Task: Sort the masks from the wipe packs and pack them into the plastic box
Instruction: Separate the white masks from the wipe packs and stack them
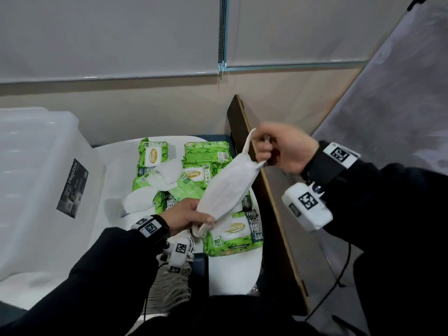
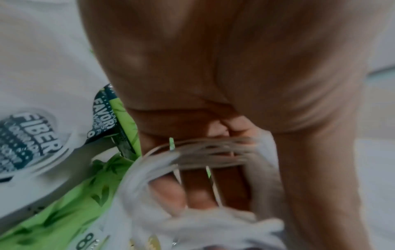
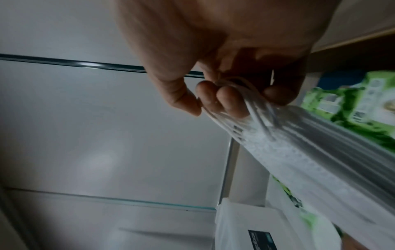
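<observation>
A clear plastic box (image 1: pixel 41 170) with a dark label stands at the left edge of the white desk (image 1: pixel 232 270), its wall tilted toward the camera. Green wipe packs (image 1: pixel 152 154) lie spread from the desk's far edge to its near right part, some overlapping. Two loose white masks (image 1: pixel 169 174) rest on and beside the packs toward the left (one lies partly on the bare desk surface). Above the packs, clear of them, a folded white mask (image 1: pixel 226 187) is stretched on a slant between both hands. The right hand (image 1: pixel 286 149) is raised over the desk's right edge, its grip pinched together on the upper ear loop (image 3: pixel 239 88), fingers curled round the strands. The left hand (image 1: pixel 186 214) is lower, near the desk's front edge, its grip clamped on the mask's lower end, the lower ear loop (image 2: pixel 192 152) running across its fingers (image 2: pixel 198 189).
</observation>
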Demonstrator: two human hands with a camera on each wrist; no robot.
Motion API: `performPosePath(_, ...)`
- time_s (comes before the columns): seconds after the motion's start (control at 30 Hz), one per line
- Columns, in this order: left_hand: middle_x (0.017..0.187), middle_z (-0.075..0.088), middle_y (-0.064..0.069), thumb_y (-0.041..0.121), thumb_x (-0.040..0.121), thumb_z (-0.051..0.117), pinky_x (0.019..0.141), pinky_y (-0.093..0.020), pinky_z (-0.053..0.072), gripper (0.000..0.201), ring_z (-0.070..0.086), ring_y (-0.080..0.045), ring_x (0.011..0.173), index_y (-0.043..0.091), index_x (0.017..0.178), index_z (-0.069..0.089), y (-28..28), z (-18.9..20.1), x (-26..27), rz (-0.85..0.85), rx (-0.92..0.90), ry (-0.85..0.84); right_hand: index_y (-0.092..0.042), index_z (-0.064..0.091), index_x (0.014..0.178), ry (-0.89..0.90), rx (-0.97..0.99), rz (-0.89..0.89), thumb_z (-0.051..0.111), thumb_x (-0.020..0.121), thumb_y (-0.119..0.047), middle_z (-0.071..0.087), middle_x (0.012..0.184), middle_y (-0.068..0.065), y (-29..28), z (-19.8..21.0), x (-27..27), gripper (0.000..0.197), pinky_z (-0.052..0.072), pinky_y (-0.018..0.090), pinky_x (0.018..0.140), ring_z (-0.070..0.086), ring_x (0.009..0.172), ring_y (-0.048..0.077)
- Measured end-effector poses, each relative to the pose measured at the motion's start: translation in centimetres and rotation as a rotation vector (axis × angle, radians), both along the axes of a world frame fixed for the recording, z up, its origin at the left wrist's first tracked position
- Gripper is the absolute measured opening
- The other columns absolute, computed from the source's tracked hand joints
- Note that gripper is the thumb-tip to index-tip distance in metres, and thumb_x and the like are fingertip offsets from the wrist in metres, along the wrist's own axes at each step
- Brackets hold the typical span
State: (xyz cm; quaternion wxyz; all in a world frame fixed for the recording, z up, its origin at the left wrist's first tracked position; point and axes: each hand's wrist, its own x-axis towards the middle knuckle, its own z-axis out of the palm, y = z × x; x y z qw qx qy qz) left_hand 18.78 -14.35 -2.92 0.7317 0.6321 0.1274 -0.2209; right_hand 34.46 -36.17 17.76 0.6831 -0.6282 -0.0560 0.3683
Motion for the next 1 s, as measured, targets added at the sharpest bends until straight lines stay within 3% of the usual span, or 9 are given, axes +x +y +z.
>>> performPosePath(0.17, 0.071, 0.071, -0.012, 0.016, 0.061, 0.090, 0.052, -0.027, 0.058, 0.016, 0.069, -0.019, 0.056, 0.010, 0.065, 0.076, 1.0, 1.5, -1.4, 0.480, -0.257, -0.039, -0.021, 0.041, 0.066, -0.033, -0.100, 0.045, 0.046, 0.096, -0.017, 0.029, 0.052, -0.005, -2.4, 2.0, 1.7, 0.030, 0.028, 0.027, 0.052, 0.030, 0.047, 0.013)
performPosePath(0.2, 0.078, 0.073, -0.014, 0.010, 0.072, 0.080, 0.057, -0.031, 0.061, 0.007, 0.072, -0.021, 0.064, 0.010, 0.067, 0.076, 1.6, 1.8, -1.6, 0.594, -0.333, -0.043, -0.022, 0.041, 0.066, -0.006, -0.114, 0.046, 0.045, 0.096, -0.019, 0.028, 0.051, -0.005, -2.9, 1.3, 1.9, 0.030, 0.028, 0.028, 0.053, 0.030, 0.046, 0.013)
performPosePath(0.3, 0.093, 0.074, -0.016, 0.008, 0.099, 0.054, 0.082, -0.045, 0.062, 0.029, 0.073, -0.031, 0.090, 0.009, 0.075, 0.070, 4.0, 2.2, -2.8, 0.790, -0.535, -0.060, -0.023, 0.042, 0.066, 0.134, -0.120, -0.003, 0.045, 0.096, -0.022, 0.029, 0.049, -0.006, -3.9, -2.6, 2.3, 0.030, 0.027, 0.029, 0.054, 0.034, 0.046, 0.013)
performPosePath(0.37, 0.082, 0.064, -0.008, 0.013, 0.097, 0.052, 0.089, -0.047, 0.057, 0.021, 0.068, -0.028, 0.084, 0.013, 0.078, 0.059, 5.3, 3.0, -3.7, 0.850, -0.658, -0.126, -0.023, 0.042, 0.067, 0.238, -0.149, -0.017, 0.046, 0.096, -0.020, 0.033, 0.049, -0.007, -4.4, -5.9, 2.0, 0.030, 0.030, 0.027, 0.052, 0.040, 0.046, 0.012)
performPosePath(0.47, 0.061, 0.037, 0.007, 0.027, 0.086, 0.070, 0.079, -0.032, 0.051, 0.020, 0.043, -0.012, 0.059, 0.016, 0.079, 0.054, 7.4, 5.3, -4.0, 0.880, -0.772, -0.192, -0.020, 0.046, 0.066, 0.338, -0.259, -0.038, 0.052, 0.093, -0.015, 0.039, 0.053, -0.004, -4.9, -11.5, 0.8, 0.029, 0.035, 0.023, 0.046, 0.048, 0.045, 0.011)
performPosePath(0.53, 0.057, 0.029, 0.011, 0.031, 0.078, 0.078, 0.061, -0.021, 0.039, 0.027, 0.027, -0.007, 0.052, 0.016, 0.082, 0.056, 9.1, 6.7, -3.6, 0.813, -0.729, -0.118, -0.020, 0.046, 0.068, 0.337, -0.354, -0.123, 0.056, 0.089, -0.010, 0.037, 0.053, -0.005, -4.8, -14.8, -0.3, 0.025, 0.028, 0.021, 0.045, 0.044, 0.045, 0.011)
performPosePath(0.67, 0.047, 0.024, 0.009, 0.006, 0.088, 0.056, 0.042, -0.021, 0.019, 0.040, 0.021, -0.008, 0.038, 0.024, 0.062, 0.031, 10.7, 5.9, -2.8, 0.913, -0.515, 0.166, -0.017, 0.049, 0.070, 0.304, -0.422, -0.268, 0.063, 0.080, -0.007, 0.037, 0.050, -0.002, -3.3, -18.9, -2.2, 0.020, 0.020, 0.020, 0.045, 0.035, 0.042, 0.013)
performPosePath(0.77, 0.042, 0.028, 0.006, 0.002, 0.091, 0.050, 0.040, -0.018, 0.034, 0.044, 0.030, -0.011, 0.033, 0.021, 0.054, 0.038, 10.6, 2.5, -2.7, 0.878, -0.251, 0.347, -0.017, 0.049, 0.074, 0.277, -0.443, -0.296, 0.061, 0.084, -0.007, 0.034, 0.048, -0.003, -1.9, -20.5, -3.1, 0.018, 0.017, 0.020, 0.047, 0.030, 0.041, 0.014)
performPosePath(1.0, 0.049, 0.048, -0.006, -0.001, 0.094, 0.063, 0.041, -0.024, 0.052, 0.015, 0.052, -0.013, 0.036, -0.002, 0.079, 0.065, 9.6, -2.2, -3.5, 0.489, 0.152, 0.460, -0.009, 0.055, 0.067, 0.351, -0.616, -0.201, 0.065, 0.082, -0.005, 0.040, 0.047, 0.005, -1.8, -24.7, -4.8, 0.019, 0.034, 0.024, 0.050, 0.040, 0.041, 0.020)
